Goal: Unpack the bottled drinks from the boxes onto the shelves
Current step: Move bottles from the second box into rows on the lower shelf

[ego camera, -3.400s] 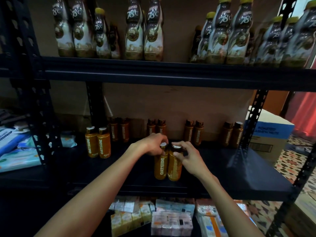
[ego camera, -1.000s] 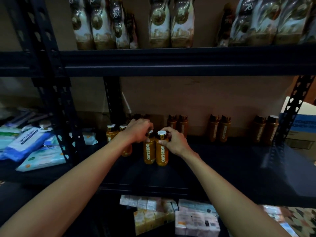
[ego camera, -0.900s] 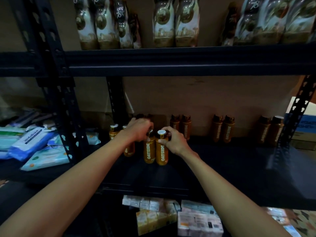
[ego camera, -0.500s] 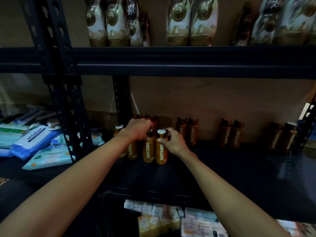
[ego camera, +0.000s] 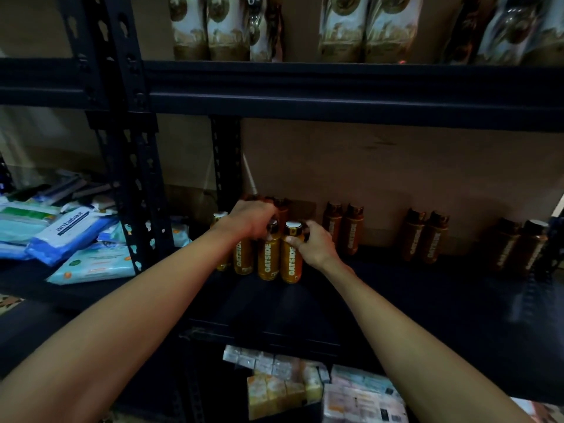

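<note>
Now shifted left: two amber OATSIDE bottles (ego camera: 268,259) stand just beside the shelved amber pair (ego camera: 242,257); left grip (ego camera: 250,222), right grip (ego camera: 314,245) each clasping one.

Both arms bare, stretched forward, forearms converging. Left grip (ego camera: 250,222) palm down, fingers curled over the top of the left bottle (ego camera: 268,257). Right grip (ego camera: 316,245) pinches the neck of the right bottle (ego camera: 291,261), thumb in front, fingers behind. Grips close together, apart.
</note>
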`<state>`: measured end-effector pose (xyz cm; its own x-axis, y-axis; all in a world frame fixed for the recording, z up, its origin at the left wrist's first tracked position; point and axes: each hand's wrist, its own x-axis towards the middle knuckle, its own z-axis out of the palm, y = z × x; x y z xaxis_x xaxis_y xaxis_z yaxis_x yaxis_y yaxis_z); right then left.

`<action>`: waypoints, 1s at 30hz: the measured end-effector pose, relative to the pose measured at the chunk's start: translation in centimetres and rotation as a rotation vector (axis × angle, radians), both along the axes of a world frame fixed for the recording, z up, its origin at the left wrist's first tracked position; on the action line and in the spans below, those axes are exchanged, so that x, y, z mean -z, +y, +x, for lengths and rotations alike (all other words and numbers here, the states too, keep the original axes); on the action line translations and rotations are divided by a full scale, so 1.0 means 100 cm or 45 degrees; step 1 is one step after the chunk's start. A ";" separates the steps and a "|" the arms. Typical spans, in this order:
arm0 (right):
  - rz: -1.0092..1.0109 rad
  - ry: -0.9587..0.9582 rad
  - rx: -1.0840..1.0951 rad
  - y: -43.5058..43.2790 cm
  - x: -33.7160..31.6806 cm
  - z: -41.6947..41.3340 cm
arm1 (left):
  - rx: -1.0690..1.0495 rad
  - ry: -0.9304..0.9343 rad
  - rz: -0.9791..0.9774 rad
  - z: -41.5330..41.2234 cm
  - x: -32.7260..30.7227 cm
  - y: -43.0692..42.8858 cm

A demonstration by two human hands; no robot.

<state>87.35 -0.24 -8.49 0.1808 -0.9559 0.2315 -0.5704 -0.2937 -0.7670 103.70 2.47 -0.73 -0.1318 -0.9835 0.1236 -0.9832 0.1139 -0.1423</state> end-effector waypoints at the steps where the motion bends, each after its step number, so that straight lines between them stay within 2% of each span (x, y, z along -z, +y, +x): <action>1: 0.009 -0.002 0.003 -0.001 0.000 0.001 | -0.004 -0.003 -0.002 0.000 0.000 -0.001; 24: 0.042 -0.084 0.000 -0.001 0.006 0.008 | -0.014 0.032 -0.030 0.005 0.002 0.003; 26: 0.025 -0.137 0.054 0.004 0.009 0.005 | -0.007 0.072 -0.107 0.005 0.004 0.012; 30: -0.078 -0.197 0.075 0.019 0.015 -0.009 | 0.045 0.196 -0.435 -0.002 0.026 0.027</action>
<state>86.42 1.66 -10.04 0.0824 -0.9470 0.3106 -0.4648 -0.3122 -0.8285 103.54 5.22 -3.28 -0.1191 -0.8773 0.4650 -0.9924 0.1197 -0.0284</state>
